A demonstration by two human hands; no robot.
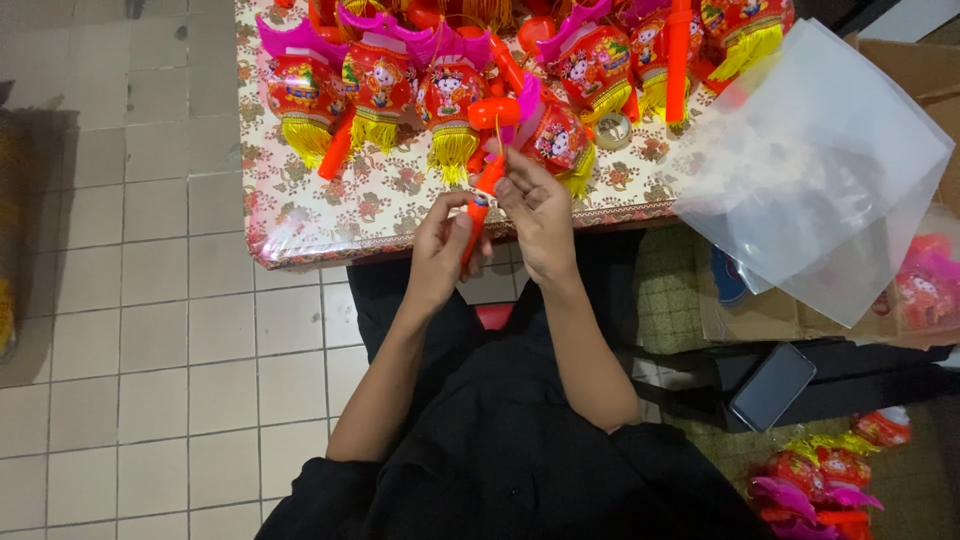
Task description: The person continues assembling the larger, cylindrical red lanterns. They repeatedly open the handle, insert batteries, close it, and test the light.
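both hands meet at the worktop [300, 215] edge: left hand [440, 250] in a clenched grip on an orange stick [478, 205], right hand [537, 210] pinching its top; lanterns [450, 95] at twelve o'clock.

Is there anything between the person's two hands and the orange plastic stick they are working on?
Nothing visible. The left hand and the right hand both already grip the orange plastic stick directly, above the edge of the floral-covered table. The red and pink toy lanterns lie farther back.
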